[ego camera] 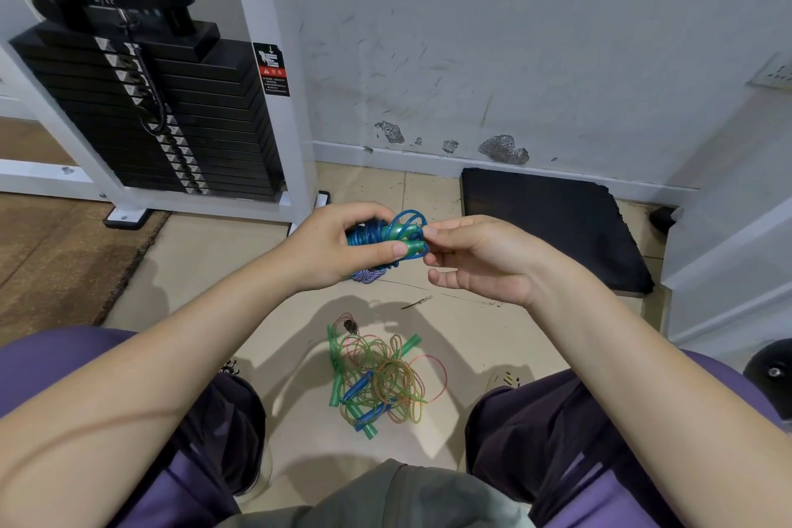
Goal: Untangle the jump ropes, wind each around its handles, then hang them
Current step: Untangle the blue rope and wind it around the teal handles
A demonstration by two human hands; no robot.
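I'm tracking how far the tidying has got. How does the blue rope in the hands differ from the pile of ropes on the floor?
The blue rope is wound in tight coils around its handles; the floor pile is a loose tangle of loops. The blue rope is held up, gripped by the left hand and pinched by the right hand; the pile lies untouched on the tiles between the knees. The blue rope is one colour; the pile mixes green, orange and pink cords. Both have translucent plastic handles.

Scuffed white wall, tiled floor, weight stack

A black and red warning sticker is sitting on the white machine post; its small words are looking too blurry to read.
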